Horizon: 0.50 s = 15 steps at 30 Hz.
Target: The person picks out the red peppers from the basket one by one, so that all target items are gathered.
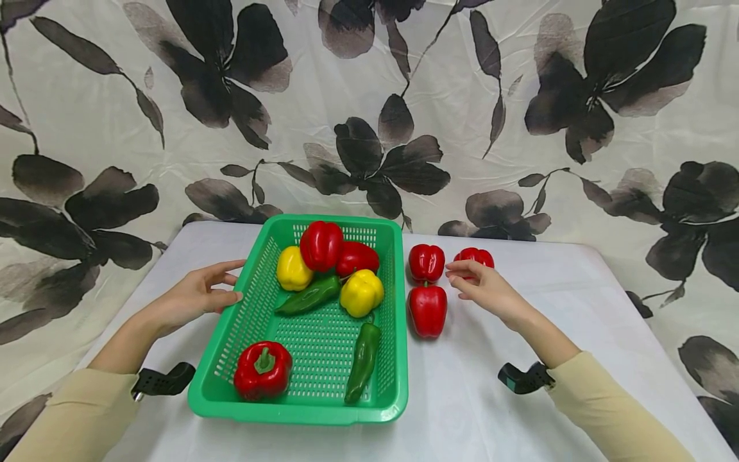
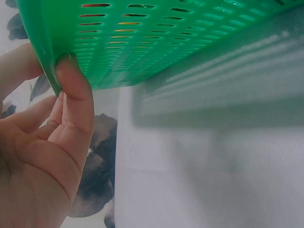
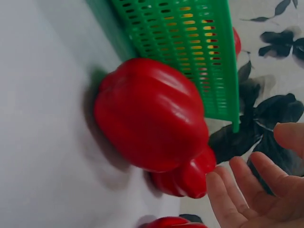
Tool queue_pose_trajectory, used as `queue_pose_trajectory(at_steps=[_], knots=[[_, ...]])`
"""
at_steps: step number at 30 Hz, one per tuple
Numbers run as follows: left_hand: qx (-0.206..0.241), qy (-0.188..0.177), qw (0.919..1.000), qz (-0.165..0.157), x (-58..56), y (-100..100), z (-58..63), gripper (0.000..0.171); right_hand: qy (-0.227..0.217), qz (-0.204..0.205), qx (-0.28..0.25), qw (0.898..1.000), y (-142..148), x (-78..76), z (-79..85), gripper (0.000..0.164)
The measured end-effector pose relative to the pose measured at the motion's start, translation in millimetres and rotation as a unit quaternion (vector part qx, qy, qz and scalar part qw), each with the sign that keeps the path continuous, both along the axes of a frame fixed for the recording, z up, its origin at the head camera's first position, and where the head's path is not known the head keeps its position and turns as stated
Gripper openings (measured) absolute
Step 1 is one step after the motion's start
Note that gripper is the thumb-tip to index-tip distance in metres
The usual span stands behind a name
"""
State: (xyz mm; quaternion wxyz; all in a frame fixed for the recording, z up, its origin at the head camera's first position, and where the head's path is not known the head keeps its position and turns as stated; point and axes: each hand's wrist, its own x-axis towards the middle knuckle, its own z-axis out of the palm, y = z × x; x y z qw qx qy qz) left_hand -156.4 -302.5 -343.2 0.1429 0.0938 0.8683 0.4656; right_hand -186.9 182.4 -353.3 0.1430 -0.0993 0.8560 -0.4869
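Observation:
A green plastic basket [image 1: 402, 359] stands in front of me, and my left hand [image 1: 193, 296] pinches its left rim. In the left wrist view, the fingers [image 2: 75, 90] and thumb meet on either side of that rim. Right of the basket, my right hand [image 1: 489, 290] hovers with relaxed fingers and holds nothing. Near its fingertips are a red bell pepper [image 1: 426, 261] at the back and another red bell pepper [image 1: 475, 256], partly hidden behind the hand. Closer to me lies a third red bell pepper [image 1: 428, 312], large in the right wrist view beside the basket wall.
Inside the basket lie a yellow bell pepper [image 1: 362, 293], another yellow bell pepper [image 1: 294, 269], several red peppers, including one at the front left [image 1: 263, 370], and two long green peppers [image 1: 364, 362]. White cloth [image 1: 462, 410] covers the table; a floral curtain [image 1: 369, 83] hangs behind.

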Motion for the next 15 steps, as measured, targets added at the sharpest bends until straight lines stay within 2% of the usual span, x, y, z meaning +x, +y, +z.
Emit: queue_pose_trajectory(at_steps=[15], knots=[[0.001, 0.002, 1.0, 0.003, 0.8, 0, -1.1, 0.072, 0.029, 0.028, 0.0, 0.999, -25, 2.0, 28.8, 0.04]])
